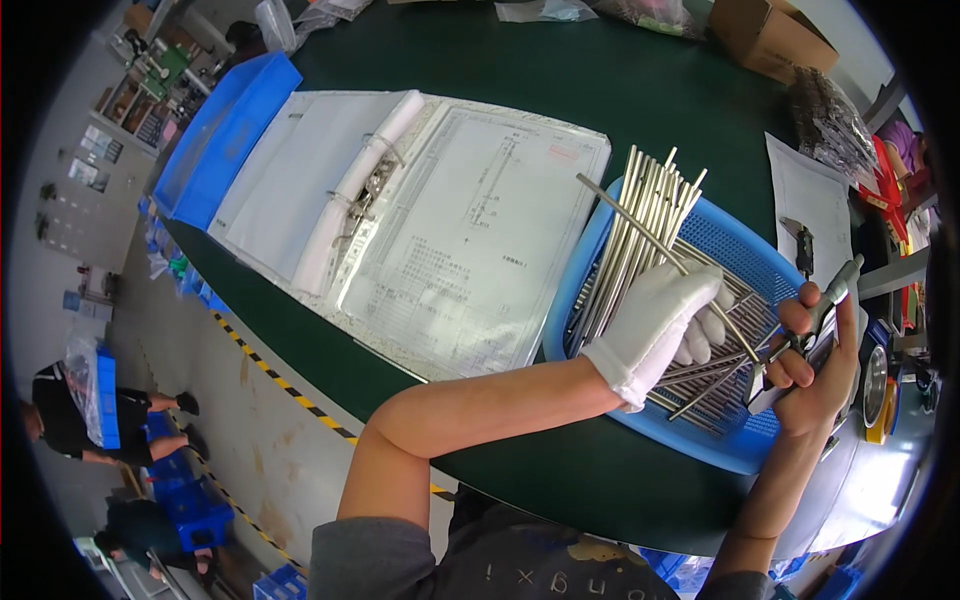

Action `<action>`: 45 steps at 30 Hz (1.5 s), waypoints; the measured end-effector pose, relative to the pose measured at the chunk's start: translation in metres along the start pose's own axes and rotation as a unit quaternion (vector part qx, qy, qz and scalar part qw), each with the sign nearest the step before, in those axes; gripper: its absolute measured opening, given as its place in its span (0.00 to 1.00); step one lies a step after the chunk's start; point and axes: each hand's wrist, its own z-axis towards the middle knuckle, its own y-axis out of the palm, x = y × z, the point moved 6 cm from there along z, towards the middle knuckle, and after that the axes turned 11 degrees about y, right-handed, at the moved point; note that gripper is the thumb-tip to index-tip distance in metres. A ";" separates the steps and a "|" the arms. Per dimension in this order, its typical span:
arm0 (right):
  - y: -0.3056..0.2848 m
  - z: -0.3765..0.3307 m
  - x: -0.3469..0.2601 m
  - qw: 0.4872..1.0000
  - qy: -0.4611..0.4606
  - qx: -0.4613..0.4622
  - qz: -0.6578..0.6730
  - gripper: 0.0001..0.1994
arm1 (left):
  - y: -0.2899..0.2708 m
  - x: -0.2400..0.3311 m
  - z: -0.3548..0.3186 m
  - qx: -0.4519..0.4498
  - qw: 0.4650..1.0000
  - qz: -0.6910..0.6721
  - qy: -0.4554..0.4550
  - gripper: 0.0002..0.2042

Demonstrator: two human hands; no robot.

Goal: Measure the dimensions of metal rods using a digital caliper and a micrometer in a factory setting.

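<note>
My left hand (660, 315), in a white glove, is closed around a long thin metal rod (622, 212). The rod slants across the blue perforated basket (745, 458), its lower right end at the jaws of a caliper (826, 318). Bare fingers of my right hand (815, 392) wrap round that caliper at the basket's right side. Whether the jaws touch the rod is too small to tell. Under my gloved hand the basket holds many loose metal rods (625, 255), some leaning over its far rim and others lying crosswise.
An open ring binder (470, 230) with sleeved pages lies left of the basket on the green table (450, 60). Beyond it stands a blue bin (225, 140). A cardboard box (770, 40) is at the far right. Two people (90, 400) are on the floor side at left.
</note>
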 end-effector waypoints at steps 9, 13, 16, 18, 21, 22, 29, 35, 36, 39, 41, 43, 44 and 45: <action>0.000 0.000 -0.001 0.999 -0.006 -0.007 -0.039 0.19 | 0.005 0.000 -0.001 -0.019 1.000 0.018 0.005 0.13; 0.000 0.000 -0.002 0.999 -0.007 0.007 -0.042 0.19 | 0.006 0.003 -0.002 -0.022 0.999 0.021 0.019 0.13; -0.002 -0.001 0.000 0.999 -0.006 0.019 -0.046 0.19 | 0.008 0.001 -0.002 -0.019 0.999 0.026 -0.007 0.12; 0.002 0.000 0.001 0.999 -0.003 0.014 -0.052 0.19 | 0.009 -0.001 -0.002 -0.024 0.999 0.039 -0.013 0.11; 0.003 -0.002 0.001 0.998 -0.003 0.013 -0.056 0.19 | 0.013 -0.001 -0.004 -0.023 0.999 0.022 -0.020 0.11; 0.003 -0.002 0.001 0.998 -0.005 0.012 -0.057 0.19 | 0.013 0.002 -0.005 -0.014 0.999 0.031 -0.015 0.11; 0.003 -0.001 0.001 0.998 -0.008 0.005 -0.055 0.19 | 0.018 0.002 -0.003 -0.047 0.998 0.040 0.001 0.07; 0.001 -0.002 -0.002 1.000 0.004 0.013 -0.026 0.22 | 0.021 0.005 -0.005 -0.066 0.992 0.090 0.055 0.07; 0.002 -0.002 -0.002 0.999 0.004 0.013 -0.029 0.22 | 0.022 0.004 -0.005 -0.069 0.995 0.069 0.037 0.07; 0.002 0.000 0.000 1.000 0.004 0.016 -0.025 0.22 | 0.022 -0.001 -0.005 -0.098 0.992 0.072 0.039 0.07; 0.004 -0.002 0.000 1.000 0.007 0.014 -0.021 0.22 | 0.026 -0.001 -0.007 -0.104 0.991 0.073 0.035 0.07; 0.005 -0.002 0.001 1.000 0.007 0.006 -0.005 0.23 | 0.029 0.000 -0.009 -0.112 0.990 0.074 0.031 0.07; 0.004 -0.002 0.000 1.000 0.005 0.006 -0.005 0.23 | 0.030 -0.001 -0.009 -0.126 0.987 0.097 0.025 0.07; 0.004 -0.003 0.000 1.000 0.006 -0.001 -0.007 0.23 | 0.032 -0.002 -0.010 -0.140 0.983 0.120 0.018 0.07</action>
